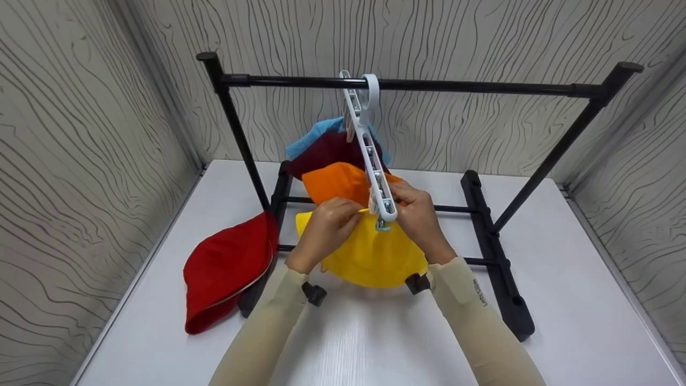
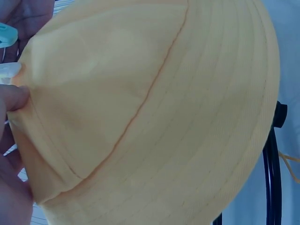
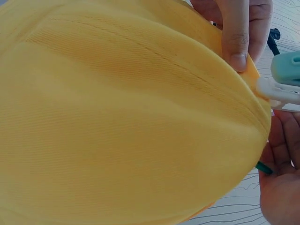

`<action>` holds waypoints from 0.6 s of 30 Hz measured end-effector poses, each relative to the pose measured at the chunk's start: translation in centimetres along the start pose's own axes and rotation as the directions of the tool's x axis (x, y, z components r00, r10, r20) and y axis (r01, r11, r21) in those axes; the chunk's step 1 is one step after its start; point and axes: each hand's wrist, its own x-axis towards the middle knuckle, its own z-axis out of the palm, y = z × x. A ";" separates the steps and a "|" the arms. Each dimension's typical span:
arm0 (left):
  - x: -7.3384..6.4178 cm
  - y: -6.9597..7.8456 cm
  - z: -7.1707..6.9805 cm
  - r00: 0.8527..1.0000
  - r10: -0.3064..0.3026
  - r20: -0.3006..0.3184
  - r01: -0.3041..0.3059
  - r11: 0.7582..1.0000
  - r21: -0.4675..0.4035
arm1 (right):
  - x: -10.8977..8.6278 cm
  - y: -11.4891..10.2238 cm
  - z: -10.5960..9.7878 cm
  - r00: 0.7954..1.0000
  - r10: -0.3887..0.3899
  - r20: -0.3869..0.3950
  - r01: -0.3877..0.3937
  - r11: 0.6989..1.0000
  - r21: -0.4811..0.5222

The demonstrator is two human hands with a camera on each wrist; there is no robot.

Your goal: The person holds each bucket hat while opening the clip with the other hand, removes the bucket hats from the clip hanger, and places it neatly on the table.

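Observation:
A yellow bucket hat (image 1: 375,257) hangs at the near end of a white hanger (image 1: 379,185). My left hand (image 1: 329,228) pinches its upper edge; the thumb (image 3: 238,61) presses on the cloth in the right wrist view. A clip with a teal handle (image 3: 286,68) and a white tip overlaps the hat's edge beside that thumb. On the other side of the hanger is my right hand (image 1: 420,217), its fingers bent close to the hanger and the hat's edge. I cannot tell whether they grip anything. Behind hangs an orange hat (image 1: 337,182).
A black rack's top bar (image 1: 471,86) carries the hanger. Farther back hang a maroon hat (image 1: 327,153) and a light blue hat (image 1: 319,134). A red bucket hat (image 1: 230,268) lies at left against the rack's foot. Patterned walls (image 1: 482,43) enclose the white table (image 1: 584,300).

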 end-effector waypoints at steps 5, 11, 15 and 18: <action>-0.1 -0.1 0.0 1.000 -0.014 0.009 0.014 1.000 -0.001 | 0.0 0.1 0.0 1.000 -0.004 -0.010 0.004 1.000 -0.010; -0.4 -0.2 0.1 0.999 -0.028 0.032 0.029 1.000 -0.001 | 0.0 0.0 0.0 1.000 0.007 -0.010 -0.007 1.000 0.027; -0.4 -0.3 0.1 0.999 -0.033 0.033 0.033 0.999 -0.004 | 0.0 0.2 0.0 1.000 0.011 0.004 -0.012 0.998 0.057; -0.4 -0.3 0.1 0.998 -0.044 0.033 0.044 0.999 0.003 | -0.1 0.3 -0.1 1.000 0.017 0.019 -0.018 0.998 0.065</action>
